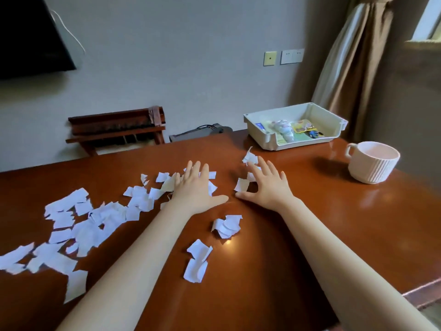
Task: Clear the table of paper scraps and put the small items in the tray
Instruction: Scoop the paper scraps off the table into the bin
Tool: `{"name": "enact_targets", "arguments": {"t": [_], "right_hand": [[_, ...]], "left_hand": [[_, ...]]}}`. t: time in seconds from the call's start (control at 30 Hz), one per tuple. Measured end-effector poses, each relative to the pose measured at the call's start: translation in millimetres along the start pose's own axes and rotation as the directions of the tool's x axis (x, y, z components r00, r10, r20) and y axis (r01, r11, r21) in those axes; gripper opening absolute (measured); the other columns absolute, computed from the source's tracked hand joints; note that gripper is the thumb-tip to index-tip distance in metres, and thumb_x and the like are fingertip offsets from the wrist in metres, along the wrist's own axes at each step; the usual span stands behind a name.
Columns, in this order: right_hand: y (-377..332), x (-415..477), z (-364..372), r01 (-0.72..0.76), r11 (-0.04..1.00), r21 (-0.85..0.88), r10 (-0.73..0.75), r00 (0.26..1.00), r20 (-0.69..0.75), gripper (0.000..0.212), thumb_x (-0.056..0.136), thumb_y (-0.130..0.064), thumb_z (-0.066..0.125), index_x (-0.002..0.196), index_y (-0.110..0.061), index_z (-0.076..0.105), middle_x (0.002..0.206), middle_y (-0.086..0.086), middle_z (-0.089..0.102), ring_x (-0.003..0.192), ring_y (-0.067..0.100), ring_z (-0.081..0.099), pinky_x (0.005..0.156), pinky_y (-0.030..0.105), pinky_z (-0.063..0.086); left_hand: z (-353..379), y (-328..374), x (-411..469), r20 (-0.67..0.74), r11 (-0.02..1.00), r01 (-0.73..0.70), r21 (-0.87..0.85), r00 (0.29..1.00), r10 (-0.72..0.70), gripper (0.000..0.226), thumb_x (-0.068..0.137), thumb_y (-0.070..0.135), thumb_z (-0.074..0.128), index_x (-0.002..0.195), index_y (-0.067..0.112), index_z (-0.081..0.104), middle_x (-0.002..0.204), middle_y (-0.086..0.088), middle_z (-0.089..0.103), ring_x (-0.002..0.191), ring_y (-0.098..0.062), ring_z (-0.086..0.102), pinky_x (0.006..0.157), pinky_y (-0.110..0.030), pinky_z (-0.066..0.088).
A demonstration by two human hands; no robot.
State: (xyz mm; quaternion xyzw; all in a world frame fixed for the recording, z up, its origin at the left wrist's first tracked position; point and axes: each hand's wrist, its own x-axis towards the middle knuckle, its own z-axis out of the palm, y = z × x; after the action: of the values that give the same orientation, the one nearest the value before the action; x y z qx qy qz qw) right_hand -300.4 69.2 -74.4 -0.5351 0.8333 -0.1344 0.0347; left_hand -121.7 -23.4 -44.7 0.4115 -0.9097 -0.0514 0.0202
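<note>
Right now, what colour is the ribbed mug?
Pale pink mug, seen in the head view.

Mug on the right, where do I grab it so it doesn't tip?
Grip the mug by its handle, reaching from the left: the loop sticks out on that side, toward the tray, and the mug stands upright, so it should probably lift straight up.

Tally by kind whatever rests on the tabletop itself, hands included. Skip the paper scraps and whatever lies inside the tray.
Tray: 1
Mug: 1
Hands: 2, the left hand and the right hand, both laid flat with fingers spread
Total: 4
</note>
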Motion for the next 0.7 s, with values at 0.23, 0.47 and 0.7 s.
{"name": "enact_targets", "arguments": {"t": [0.23, 0.47, 0.7], "right_hand": [[5, 74, 9, 0.044, 0.999, -0.004, -0.044, 0.998, 0.039, 0.090, 0.077, -0.076, 0.046, 0.150, -0.042, 0.005, 0.161, -0.003, -0.007, 0.148, 0.023, -0.006, 0.116, 0.056, 0.003], [4, 86, 17, 0.126, 0.992, 0.031, -0.127, 0.991, 0.035, 0.060, 0.094, -0.055, 0.041, 0.144, -0.023, 0.038, 0.156, -0.002, 0.029, 0.145, 0.017, 0.022, 0.117, 0.035, 0.017], [-2, 48, 18, 0.290, 0.957, 0.021, -0.280, 0.938, -0.203, 0.022, 0.095, -0.027, 0.052, 0.105, -0.010, 0.063, 0.101, 0.004, 0.058, 0.092, 0.024, 0.055, 0.070, 0.029, 0.041]], "left_hand": [[18, -21, 46, 0.075, 1.000, -0.025, -0.011, 0.997, 0.026, 0.105, 0.078, 0.075, 0.041, 0.149, 0.019, -0.012, 0.157, -0.010, -0.018, 0.145, -0.023, -0.017, 0.118, -0.043, 0.000], [37, -18, 59, -0.067, 0.996, -0.083, -0.040, 0.995, 0.080, 0.063, 0.094, 0.055, 0.034, 0.144, 0.017, 0.030, 0.153, -0.004, 0.025, 0.143, -0.022, 0.020, 0.114, -0.035, 0.022], [40, -16, 51, -0.293, 0.987, -0.151, -0.046, 0.947, 0.131, 0.029, 0.095, 0.041, 0.044, 0.108, 0.017, 0.054, 0.113, 0.000, 0.051, 0.105, -0.018, 0.046, 0.085, -0.030, 0.046]]}}
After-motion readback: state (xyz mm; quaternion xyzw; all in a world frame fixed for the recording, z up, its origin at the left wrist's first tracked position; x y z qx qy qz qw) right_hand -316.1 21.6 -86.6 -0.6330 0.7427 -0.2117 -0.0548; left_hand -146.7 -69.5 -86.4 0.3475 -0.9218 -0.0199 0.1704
